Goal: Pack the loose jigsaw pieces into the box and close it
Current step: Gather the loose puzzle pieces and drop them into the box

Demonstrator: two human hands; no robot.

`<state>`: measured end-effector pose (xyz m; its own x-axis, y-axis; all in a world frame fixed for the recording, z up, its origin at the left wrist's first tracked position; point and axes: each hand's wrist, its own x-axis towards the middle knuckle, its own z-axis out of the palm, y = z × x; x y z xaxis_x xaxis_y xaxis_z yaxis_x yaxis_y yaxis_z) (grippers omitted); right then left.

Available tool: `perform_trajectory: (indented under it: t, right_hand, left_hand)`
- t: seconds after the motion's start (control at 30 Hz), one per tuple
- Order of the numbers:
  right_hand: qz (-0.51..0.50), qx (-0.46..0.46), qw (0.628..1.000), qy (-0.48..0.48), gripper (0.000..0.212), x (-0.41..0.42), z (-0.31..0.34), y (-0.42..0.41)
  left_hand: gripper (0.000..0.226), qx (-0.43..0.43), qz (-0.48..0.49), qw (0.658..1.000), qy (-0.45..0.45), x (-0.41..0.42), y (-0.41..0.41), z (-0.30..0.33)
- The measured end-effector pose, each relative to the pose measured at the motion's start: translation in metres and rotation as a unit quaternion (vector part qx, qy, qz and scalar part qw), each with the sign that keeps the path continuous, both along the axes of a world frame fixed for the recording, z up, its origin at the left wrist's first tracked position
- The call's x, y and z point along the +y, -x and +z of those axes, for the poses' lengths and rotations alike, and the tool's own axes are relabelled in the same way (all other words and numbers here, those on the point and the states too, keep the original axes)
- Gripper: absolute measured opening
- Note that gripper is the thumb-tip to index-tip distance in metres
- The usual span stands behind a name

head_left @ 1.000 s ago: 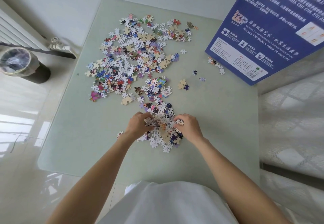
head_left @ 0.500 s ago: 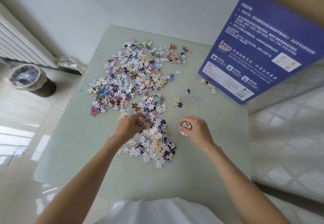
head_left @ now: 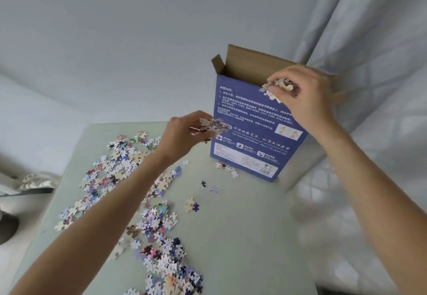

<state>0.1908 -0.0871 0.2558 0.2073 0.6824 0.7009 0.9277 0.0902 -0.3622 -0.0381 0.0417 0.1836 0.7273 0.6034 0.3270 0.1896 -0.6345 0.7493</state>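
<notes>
Jigsaw pieces lie scattered across a pale green table, from the 9 o'clock side down to a thick heap at 6 o'clock, as a person packs them by the handful. A tall blue box stands upright at about 1 o'clock on the table, top flaps open and brown interior showing, with a few stray pieces at its foot. The right hand, fingers curled around a bunch of pieces, hangs just in front of the box mouth near its right side. The left hand grips a second clump of pieces, lower and at the box's left, around 11 o'clock.

To drop cleanly, each hand likely needs to clear the front wall and sit squarely over the opening before the fingers loosen; releasing short would spill pieces down the printed face. Emptying one hand at a time should also keep a knock from tipping the narrow box. Most of the puzzle appears unpacked.
</notes>
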Motion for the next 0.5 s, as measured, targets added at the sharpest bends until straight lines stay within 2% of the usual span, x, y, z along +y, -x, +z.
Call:
perform_trajectory:
  t: [0.13, 0.27, 0.4, 0.5]
  right_hand:
    - [-0.043, -0.043, 0.998, 0.012, 0.012, 0.023, -0.007, -0.045]
    - [-0.029, -0.055, 0.998, 0.033, 0.008, 0.031, -0.017, -0.062]
    - [-0.052, -0.067, 0.995, 0.053, 0.009, 0.030, -0.028, -0.068]
    - [-0.079, -0.071, 0.992, 0.066, 0.011, 0.029, -0.031, -0.072]
  left_hand:
    - [0.030, -0.078, 0.007, 0.994, -0.081, 0.031, -0.064, 0.045]
    - [0.026, -0.124, -0.001, 0.969, -0.213, 0.050, -0.112, 0.071]
    - [0.020, -0.096, -0.073, 0.908, -0.402, 0.061, -0.149, 0.066]
    - [0.019, -0.072, -0.101, 0.886, -0.447, 0.065, -0.163, 0.059]
